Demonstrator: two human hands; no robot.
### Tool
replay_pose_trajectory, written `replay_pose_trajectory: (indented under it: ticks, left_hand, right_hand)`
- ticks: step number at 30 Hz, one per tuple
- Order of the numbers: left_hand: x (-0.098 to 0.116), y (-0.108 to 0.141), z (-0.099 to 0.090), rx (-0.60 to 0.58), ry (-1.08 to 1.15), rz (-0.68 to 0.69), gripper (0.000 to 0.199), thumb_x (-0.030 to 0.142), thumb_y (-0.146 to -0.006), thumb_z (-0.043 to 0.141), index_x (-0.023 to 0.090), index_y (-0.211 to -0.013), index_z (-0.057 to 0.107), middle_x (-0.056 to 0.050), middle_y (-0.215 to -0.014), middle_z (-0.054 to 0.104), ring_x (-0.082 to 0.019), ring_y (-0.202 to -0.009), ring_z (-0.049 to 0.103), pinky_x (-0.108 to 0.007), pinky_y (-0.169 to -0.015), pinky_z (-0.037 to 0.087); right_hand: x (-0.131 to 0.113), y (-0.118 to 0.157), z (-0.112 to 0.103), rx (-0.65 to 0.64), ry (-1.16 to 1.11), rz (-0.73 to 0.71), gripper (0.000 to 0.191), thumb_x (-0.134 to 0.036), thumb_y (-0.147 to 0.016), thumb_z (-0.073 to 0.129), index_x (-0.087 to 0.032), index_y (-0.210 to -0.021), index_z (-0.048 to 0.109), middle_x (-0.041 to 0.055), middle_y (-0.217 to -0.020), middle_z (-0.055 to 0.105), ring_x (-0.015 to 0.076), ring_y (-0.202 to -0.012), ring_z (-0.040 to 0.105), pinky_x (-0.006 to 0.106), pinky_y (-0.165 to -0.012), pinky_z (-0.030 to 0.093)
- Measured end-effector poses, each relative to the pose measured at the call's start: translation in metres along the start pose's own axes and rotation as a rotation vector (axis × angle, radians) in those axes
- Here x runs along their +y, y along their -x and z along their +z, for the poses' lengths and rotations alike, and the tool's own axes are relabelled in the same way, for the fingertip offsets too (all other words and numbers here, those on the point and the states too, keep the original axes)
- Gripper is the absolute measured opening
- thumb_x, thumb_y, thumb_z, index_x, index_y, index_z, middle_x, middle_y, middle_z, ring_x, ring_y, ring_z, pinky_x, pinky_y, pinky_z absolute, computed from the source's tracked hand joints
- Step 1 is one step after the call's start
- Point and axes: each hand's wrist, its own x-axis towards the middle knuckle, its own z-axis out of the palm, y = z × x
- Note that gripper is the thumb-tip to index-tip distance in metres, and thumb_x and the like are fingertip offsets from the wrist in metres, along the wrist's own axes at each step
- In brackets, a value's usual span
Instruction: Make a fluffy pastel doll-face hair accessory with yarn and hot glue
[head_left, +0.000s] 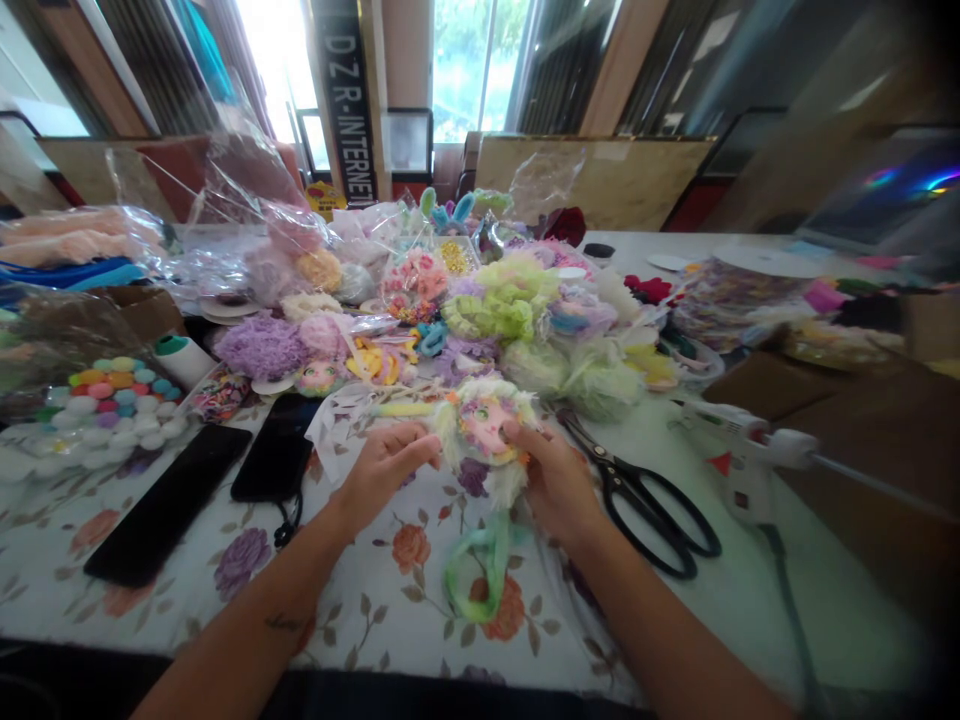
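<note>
My right hand point(555, 480) grips the edge of a doll's head point(484, 428) with a painted face, pale fluffy trim and small flowers around it. The thumb presses on the face's right side. My left hand point(386, 465) is closed just left of the head, thumb against curled fingers; anything pinched there is too small to make out. A yellow strip point(401, 409) runs out from the head behind my left hand. Below the head, a light green ribbon point(476, 580) lies looped on the flowered tablecloth point(360, 590).
Black-handled scissors point(652, 500) lie right of my right hand, with a glue gun point(750, 455) beyond. Two black phones point(169, 505) point(274, 450) lie to the left, near a bag of coloured pompoms point(112, 405). Tulle, yarn and trims point(502, 295) pile up behind.
</note>
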Motion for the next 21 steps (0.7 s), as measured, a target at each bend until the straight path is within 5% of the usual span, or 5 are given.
replay_pose_trajectory:
  ticks: [5, 9, 13, 18, 21]
  left_hand:
    - [-0.005, -0.005, -0.002, 0.182, -0.231, -0.155, 0.035, 0.044, -0.084, 0.056, 0.017, -0.062, 0.065, -0.003, -0.064, 0.063, -0.016, -0.062, 0.058, -0.026, -0.06, 0.044]
    - [-0.001, -0.003, -0.003, 0.518, -0.134, 0.107, 0.027, 0.04, -0.087, 0.056, 0.02, -0.104, 0.066, -0.005, -0.106, 0.07, -0.02, -0.101, 0.063, -0.031, -0.087, 0.049]
    - [0.006, 0.004, 0.004, 0.379, -0.234, 0.28, 0.038, 0.038, -0.089, 0.057, 0.025, -0.124, 0.062, -0.006, -0.131, 0.062, -0.023, -0.127, 0.051, -0.036, -0.109, 0.036]
    - [0.002, 0.007, 0.013, 0.352, -0.215, 0.131, 0.039, 0.041, -0.088, 0.058, 0.024, -0.122, 0.066, -0.002, -0.084, 0.071, -0.019, -0.079, 0.064, -0.029, -0.076, 0.049]
    - [0.001, 0.006, 0.013, 0.338, -0.11, -0.011, 0.049, 0.046, -0.086, 0.059, 0.021, -0.128, 0.061, 0.006, -0.051, 0.048, -0.012, -0.05, 0.046, -0.023, -0.053, 0.04]
  right_hand:
    - [-0.003, -0.003, -0.003, 0.001, -0.022, -0.071, 0.028, -0.026, -0.064, 0.084, -0.02, -0.087, 0.069, -0.001, -0.081, 0.073, 0.013, -0.069, 0.065, 0.021, -0.063, 0.05]
    - [-0.001, -0.003, -0.004, -0.07, 0.048, -0.09, 0.032, -0.026, -0.065, 0.083, -0.023, -0.094, 0.07, -0.0013, -0.084, 0.074, 0.0143, -0.074, 0.067, 0.023, -0.069, 0.051]
    - [0.004, 0.0, -0.002, -0.166, 0.137, -0.054, 0.032, -0.025, -0.069, 0.081, -0.025, -0.098, 0.07, -0.0008, -0.09, 0.075, 0.0168, -0.082, 0.069, 0.028, -0.079, 0.052]
    - [0.008, 0.0, 0.0, -0.145, 0.223, -0.066, 0.033, -0.031, -0.068, 0.08, -0.024, -0.099, 0.07, 0.0016, -0.089, 0.075, 0.0196, -0.082, 0.069, 0.032, -0.082, 0.053]
    - [0.008, 0.0, 0.001, -0.145, 0.226, -0.076, 0.035, -0.034, -0.069, 0.08, -0.023, -0.101, 0.07, 0.003, -0.09, 0.075, 0.0197, -0.081, 0.069, 0.033, -0.081, 0.053]
